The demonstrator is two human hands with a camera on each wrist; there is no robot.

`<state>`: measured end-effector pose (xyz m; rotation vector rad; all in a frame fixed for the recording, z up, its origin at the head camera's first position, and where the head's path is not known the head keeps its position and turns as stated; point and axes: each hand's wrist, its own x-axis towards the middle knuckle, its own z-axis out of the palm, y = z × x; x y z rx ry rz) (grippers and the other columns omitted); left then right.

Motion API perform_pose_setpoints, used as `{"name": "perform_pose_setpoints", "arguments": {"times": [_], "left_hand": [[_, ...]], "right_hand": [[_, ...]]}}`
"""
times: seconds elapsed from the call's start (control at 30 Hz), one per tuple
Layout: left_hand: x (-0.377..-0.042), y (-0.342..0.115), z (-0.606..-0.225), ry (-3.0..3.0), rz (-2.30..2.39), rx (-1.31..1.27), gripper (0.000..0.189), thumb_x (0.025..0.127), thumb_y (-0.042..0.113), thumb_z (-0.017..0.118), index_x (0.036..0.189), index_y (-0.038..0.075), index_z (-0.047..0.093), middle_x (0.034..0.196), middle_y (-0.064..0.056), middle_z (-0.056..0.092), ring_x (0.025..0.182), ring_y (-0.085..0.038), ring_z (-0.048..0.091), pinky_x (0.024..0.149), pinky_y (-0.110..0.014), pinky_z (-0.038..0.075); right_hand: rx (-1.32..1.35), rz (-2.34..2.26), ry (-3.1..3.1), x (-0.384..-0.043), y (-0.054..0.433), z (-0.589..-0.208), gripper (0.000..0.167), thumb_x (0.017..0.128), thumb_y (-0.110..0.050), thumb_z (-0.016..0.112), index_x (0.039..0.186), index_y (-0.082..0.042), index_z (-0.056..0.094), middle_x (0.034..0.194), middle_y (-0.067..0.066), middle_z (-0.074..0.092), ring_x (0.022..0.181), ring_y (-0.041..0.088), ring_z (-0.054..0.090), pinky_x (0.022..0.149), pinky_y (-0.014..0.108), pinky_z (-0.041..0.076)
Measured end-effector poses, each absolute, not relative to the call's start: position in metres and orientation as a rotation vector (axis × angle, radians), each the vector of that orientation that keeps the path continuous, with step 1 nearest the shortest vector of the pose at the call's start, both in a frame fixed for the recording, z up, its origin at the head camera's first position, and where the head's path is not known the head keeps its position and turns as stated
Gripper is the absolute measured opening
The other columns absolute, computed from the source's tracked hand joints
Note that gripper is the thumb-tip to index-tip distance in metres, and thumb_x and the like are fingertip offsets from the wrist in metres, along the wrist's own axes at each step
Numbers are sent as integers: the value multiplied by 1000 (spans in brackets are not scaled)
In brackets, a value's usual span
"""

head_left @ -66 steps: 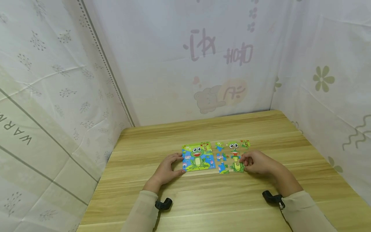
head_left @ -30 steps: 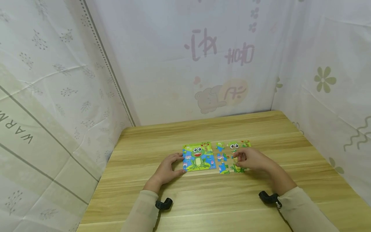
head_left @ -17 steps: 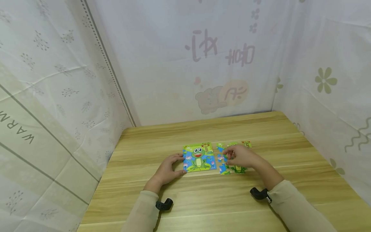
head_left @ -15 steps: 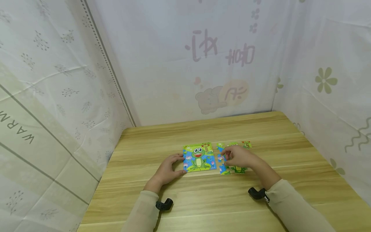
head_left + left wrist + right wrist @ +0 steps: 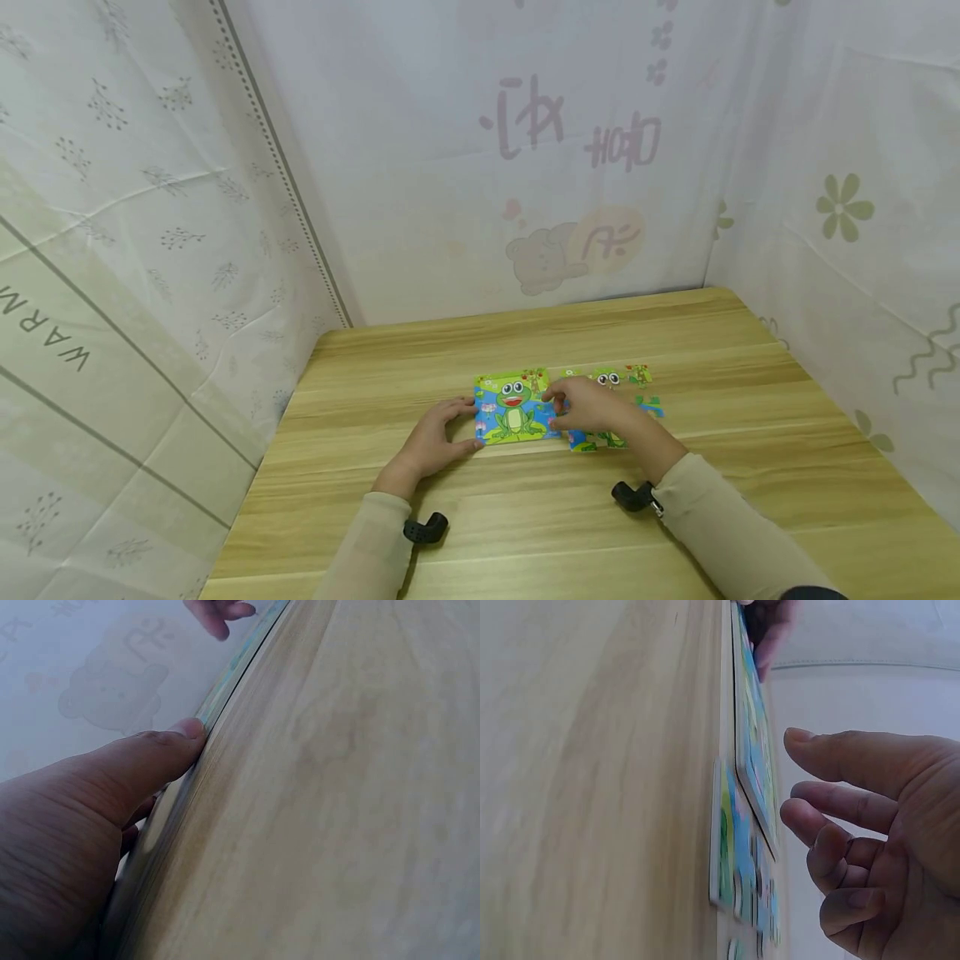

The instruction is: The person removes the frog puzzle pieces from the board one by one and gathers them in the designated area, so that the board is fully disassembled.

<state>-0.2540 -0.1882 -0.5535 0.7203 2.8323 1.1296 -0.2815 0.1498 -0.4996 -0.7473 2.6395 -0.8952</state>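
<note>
A square frog jigsaw puzzle [image 5: 514,410] lies flat on the table, its picture whole. My left hand [image 5: 431,439] holds its left side, fingers along the edge and thumb [image 5: 161,757] at the near corner. At the puzzle's right edge hovers my right hand [image 5: 591,407], fingers loosely bent; the right wrist view shows nothing between thumb and fingers. Under and around that hand, loose puzzle pieces [image 5: 731,847] lie spaced in rows. A piece with frog eyes [image 5: 609,379], a tree piece [image 5: 638,374] and a green-and-blue piece [image 5: 650,406] show; others are partly hidden.
The wooden table [image 5: 510,517] extends around the puzzle on all sides. Patterned white curtains [image 5: 420,208] hang behind it and at both sides. A black wrist device [image 5: 425,528] sits on the left sleeve, and a similar one [image 5: 633,497] on the right.
My right hand has moved left from the right column of pieces to the puzzle's right edge, uncovering the green-and-blue piece. My left hand stays in place on the puzzle.
</note>
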Motion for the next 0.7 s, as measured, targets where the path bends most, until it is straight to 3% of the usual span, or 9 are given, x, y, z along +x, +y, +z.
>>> {"name": "perform_pose_setpoints", "arguments": {"times": [0.2,0.43,0.7], "left_hand": [[-253,-188,-552,2829,1127,704,62,90,39,86,143,16,64,158,1,51,151,-29,39,123,-54,32],[-253,-187,-553,2838,1120,699,61,90,38,86,143,16,64,158,2,51,151,-27,38,124,-53,31],[-254,-188,-552,2836,1110,712,61,91,38,85,143,16,64,158,1,50,151,-28,39,123,-53,32]], "right_hand": [[-716,-810,2661,-283,138,-502,52,87,-25,88,133,-10,70,87,-8,63,71,11,59,66,31,51],[-637,-830,2607,-282,129,-500,54,87,-21,89,135,-7,68,85,-1,62,55,14,60,60,31,47],[-573,-824,2610,-282,123,-501,52,89,-19,87,135,-6,66,85,2,60,53,17,64,64,32,52]]}}
